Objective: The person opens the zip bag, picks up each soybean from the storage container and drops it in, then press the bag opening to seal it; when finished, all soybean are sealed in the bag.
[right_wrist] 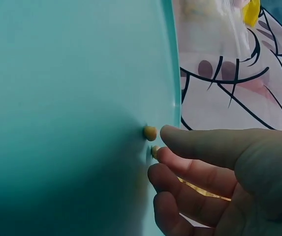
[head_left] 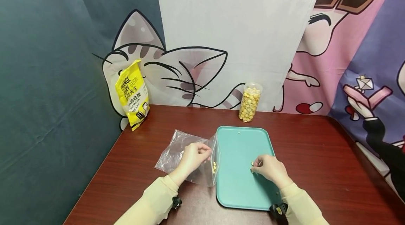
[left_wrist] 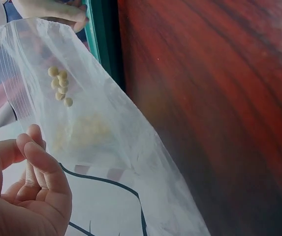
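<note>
My left hand (head_left: 193, 156) pinches the edge of a clear zip-lock plastic bag (head_left: 172, 149) between thumb and fingers. Its mouth faces right, over the left rim of a teal tray (head_left: 235, 186). Several pale yellow soybeans (left_wrist: 59, 86) show through the film in the left wrist view. Over the tray, my right hand (head_left: 270, 168) reaches down with its thumb and index finger apart. In the right wrist view one soybean (right_wrist: 150, 132) lies just by the thumb tip, and a second soybean (right_wrist: 154, 152) is at the index fingertip, partly hidden.
A clear tub of popcorn (head_left: 250, 103) stands behind the tray. At the back left a yellow snack bag (head_left: 134, 96) leans against the printed cloth backdrop (head_left: 234, 35). All of these are on a reddish-brown table (head_left: 319, 158). A few small bits lie elsewhere on the tray.
</note>
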{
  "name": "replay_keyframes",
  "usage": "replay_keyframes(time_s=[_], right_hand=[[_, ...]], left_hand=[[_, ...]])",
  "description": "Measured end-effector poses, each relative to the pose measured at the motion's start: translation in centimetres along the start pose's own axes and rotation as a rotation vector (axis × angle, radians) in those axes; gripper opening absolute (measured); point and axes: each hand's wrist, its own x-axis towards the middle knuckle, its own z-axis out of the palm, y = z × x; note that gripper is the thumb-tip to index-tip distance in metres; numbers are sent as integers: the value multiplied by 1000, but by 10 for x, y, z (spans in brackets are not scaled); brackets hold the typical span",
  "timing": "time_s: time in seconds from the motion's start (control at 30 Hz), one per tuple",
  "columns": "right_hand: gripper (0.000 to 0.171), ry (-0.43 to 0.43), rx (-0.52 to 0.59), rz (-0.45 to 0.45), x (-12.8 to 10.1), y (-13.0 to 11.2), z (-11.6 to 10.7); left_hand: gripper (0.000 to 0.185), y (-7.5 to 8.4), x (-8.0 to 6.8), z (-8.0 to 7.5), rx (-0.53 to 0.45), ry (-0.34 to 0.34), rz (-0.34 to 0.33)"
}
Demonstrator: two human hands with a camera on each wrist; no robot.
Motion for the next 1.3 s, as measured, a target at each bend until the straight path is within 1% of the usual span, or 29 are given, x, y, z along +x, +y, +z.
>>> replay_keyframes(time_s=[0.1,0.4,0.57,1.0,1.3], right_hand=[[19,-10,-18,7,2,-2,1],[19,-40,-48,32,5,-8,2],[18,-46,-61,33,5,-7,2],[19,-40,-58,13,3,-5,3],[20,-16,-45,-6,2,-4,0]], left_hand=[[8,-2,0,0,6,2,7],[10,-3,-1,-1,-6,-6,-23],[9,-4,-1,-1,6,-3,-12],[9,-4,-2,0,12,-10,-11],[10,-2,-2,0,3,-28,-33]])
